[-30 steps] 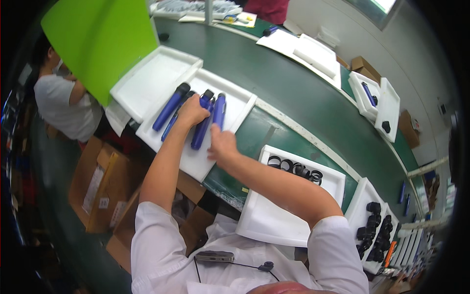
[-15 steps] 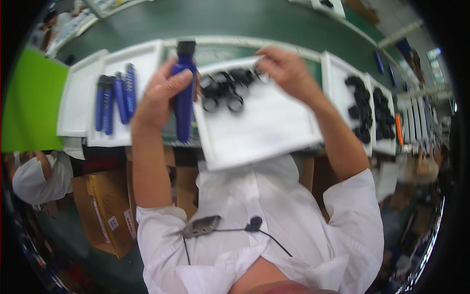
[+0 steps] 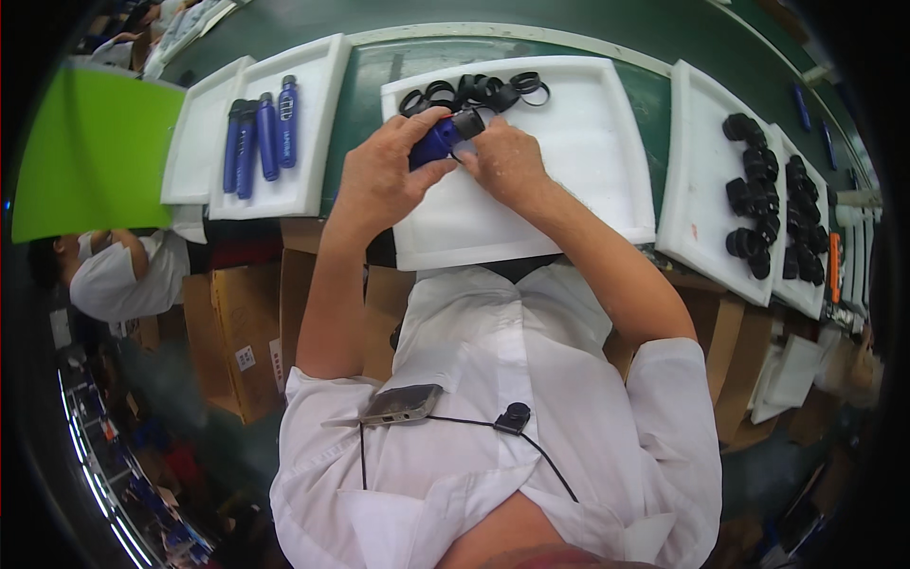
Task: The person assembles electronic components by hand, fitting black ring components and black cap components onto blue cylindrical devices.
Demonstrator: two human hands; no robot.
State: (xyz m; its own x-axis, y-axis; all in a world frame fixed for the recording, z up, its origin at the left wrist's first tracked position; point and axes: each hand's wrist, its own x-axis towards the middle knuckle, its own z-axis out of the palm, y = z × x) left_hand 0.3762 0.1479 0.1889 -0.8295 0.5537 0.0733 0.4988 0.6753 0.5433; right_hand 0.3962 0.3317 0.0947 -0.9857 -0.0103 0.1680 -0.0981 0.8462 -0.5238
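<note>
The left hand (image 3: 387,169) curls round a blue bottle (image 3: 433,146), best kept steady, while the right hand (image 3: 510,163) bends its fingers beside the black cap (image 3: 467,123), hold unclear.

I'm holding a blue bottle (image 3: 433,147) aslant in my fingers (image 3: 427,119) above a white tray (image 3: 590,123), its black top (image 3: 468,123) pointing rightward.
</note>
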